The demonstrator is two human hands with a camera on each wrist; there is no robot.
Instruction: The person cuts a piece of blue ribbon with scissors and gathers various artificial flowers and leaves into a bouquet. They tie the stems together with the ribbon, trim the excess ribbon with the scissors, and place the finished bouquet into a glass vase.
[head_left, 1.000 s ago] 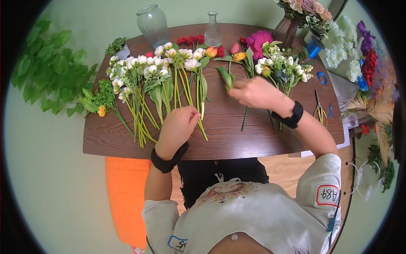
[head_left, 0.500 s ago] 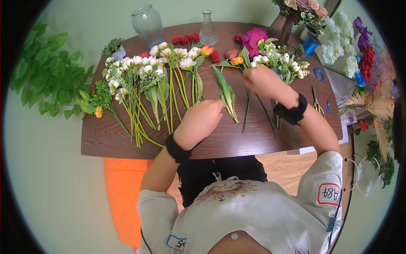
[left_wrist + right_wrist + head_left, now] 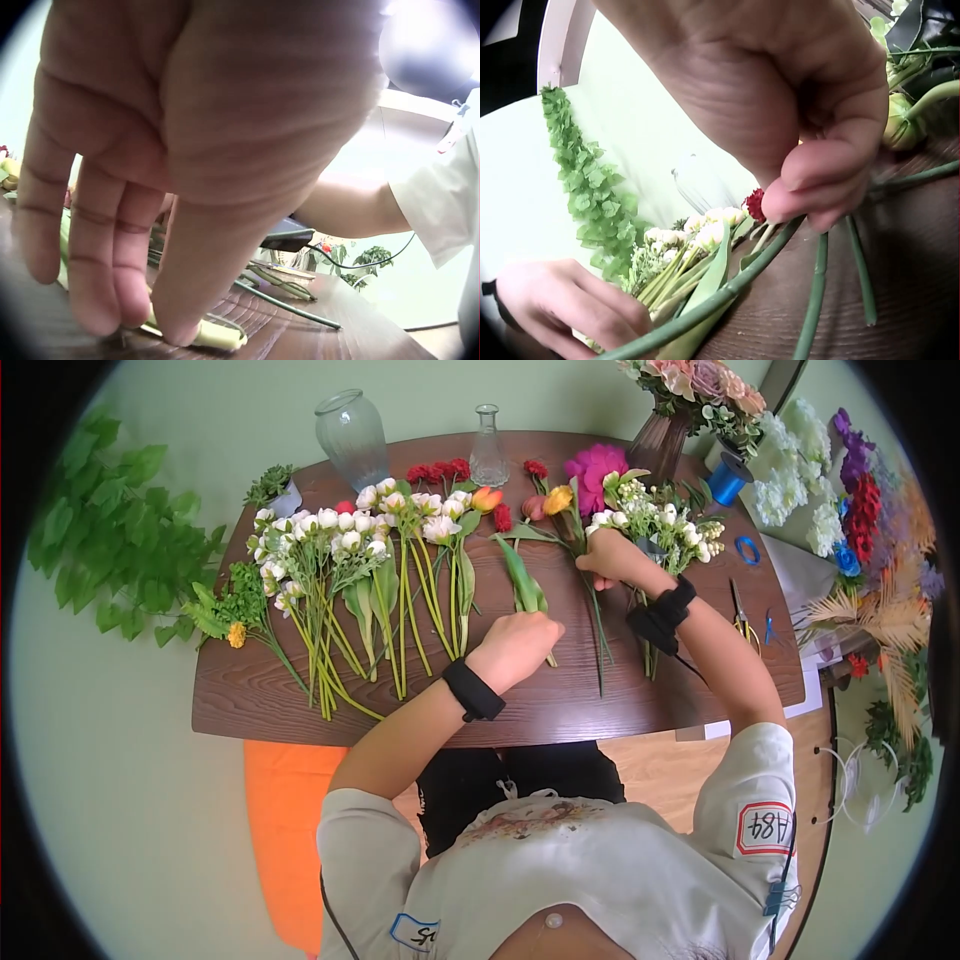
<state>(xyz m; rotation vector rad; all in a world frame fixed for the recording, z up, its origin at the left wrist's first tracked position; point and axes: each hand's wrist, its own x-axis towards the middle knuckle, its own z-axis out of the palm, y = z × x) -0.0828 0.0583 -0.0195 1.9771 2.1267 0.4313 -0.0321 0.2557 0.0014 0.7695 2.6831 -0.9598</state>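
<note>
Low over the table's front half, my left hand (image 3: 515, 650) pinches the lower part of a leafy tulip stem (image 3: 522, 582); in the left wrist view its pale end (image 3: 221, 335) shows beside the thumb. Further right, my right hand (image 3: 615, 558) is closed around a green stem (image 3: 742, 281), held between thumb and curled fingers. A yellow-orange tulip (image 3: 558, 500) stands just beyond that hand, beside a pink bud (image 3: 533, 508). Two other green stems hang or lie below the right fingers in the right wrist view.
White flowers (image 3: 350, 541) with long stems cover the table's left side. Two glass vases (image 3: 352, 445) stand at the back. White blooms (image 3: 690, 532), a blue ribbon spool (image 3: 729, 479) and scissors (image 3: 740, 610) are at the right.
My right hand let go of the leafy tulip stem, moved right and took a green stem. My left hand moved right onto the leafy stem. The yellow-orange tulip came into view beyond my right hand.
</note>
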